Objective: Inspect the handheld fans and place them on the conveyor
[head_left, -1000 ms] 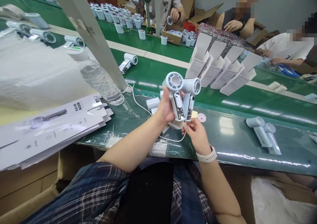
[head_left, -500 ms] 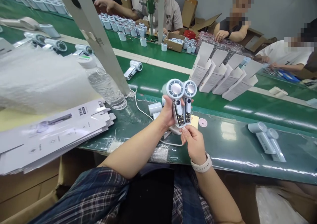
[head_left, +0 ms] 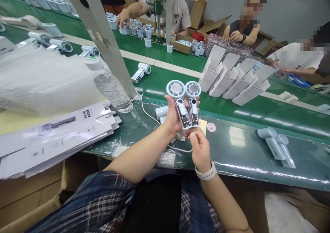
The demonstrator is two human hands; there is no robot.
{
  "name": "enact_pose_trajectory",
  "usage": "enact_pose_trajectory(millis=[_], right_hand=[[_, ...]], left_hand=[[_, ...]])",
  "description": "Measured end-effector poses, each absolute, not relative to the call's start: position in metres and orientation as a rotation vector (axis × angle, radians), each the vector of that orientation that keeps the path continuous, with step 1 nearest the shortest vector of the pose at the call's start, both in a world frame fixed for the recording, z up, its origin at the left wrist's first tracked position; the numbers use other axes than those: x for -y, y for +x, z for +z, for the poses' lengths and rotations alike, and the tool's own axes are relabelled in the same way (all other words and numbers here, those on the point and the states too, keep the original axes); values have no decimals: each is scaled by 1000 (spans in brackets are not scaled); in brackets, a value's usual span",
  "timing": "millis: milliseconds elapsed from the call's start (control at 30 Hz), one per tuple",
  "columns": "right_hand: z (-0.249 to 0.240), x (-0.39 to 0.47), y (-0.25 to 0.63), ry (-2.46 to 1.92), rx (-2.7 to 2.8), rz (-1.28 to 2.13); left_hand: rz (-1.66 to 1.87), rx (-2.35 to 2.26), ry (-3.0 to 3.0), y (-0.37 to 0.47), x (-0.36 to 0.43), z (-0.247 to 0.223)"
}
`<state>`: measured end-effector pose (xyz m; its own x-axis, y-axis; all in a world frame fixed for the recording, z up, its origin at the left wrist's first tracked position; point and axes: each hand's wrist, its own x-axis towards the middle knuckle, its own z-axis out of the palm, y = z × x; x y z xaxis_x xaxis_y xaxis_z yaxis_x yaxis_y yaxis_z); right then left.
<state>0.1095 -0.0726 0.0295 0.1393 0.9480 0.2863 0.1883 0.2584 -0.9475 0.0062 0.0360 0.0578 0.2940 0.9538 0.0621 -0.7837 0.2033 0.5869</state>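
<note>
My left hand (head_left: 173, 118) is wrapped round two light-blue handheld fans (head_left: 183, 106), held side by side above the bench edge. Their round grilled heads point up, and the handle fronts show a button and a circuit-like panel. At the lower ends of the handles, my right hand (head_left: 199, 145) has its fingers pinched together; what they grip is hidden. A white cable (head_left: 180, 149) runs along the bench and disappears by my right hand. Behind my left wrist another pale-blue fan (head_left: 162, 112) lies partly covered.
Two fans (head_left: 274, 145) lie on the right of the bench. Open white boxes (head_left: 216, 73) stand beyond my hands. On the left are a water bottle (head_left: 112, 85), flat printed cartons (head_left: 59, 133) and a metal post (head_left: 103, 37). Co-workers sit across the green belt (head_left: 165, 83).
The two fans have tilted back, so their heads face me more and sit further left. My right hand has shifted slightly left with them. A co-worker's hand has moved right, onto the blue cups.
</note>
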Motion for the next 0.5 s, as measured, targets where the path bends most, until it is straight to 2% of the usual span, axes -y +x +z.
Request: enact_pose_trajectory(millis=[300, 500], right_hand=[[17, 75, 104, -1145, 888, 1073], [12, 77, 96, -1075, 825, 1087]], left_hand=[[1207, -416, 735, 9, -29, 59], [1238, -366, 795, 14, -25, 54]])
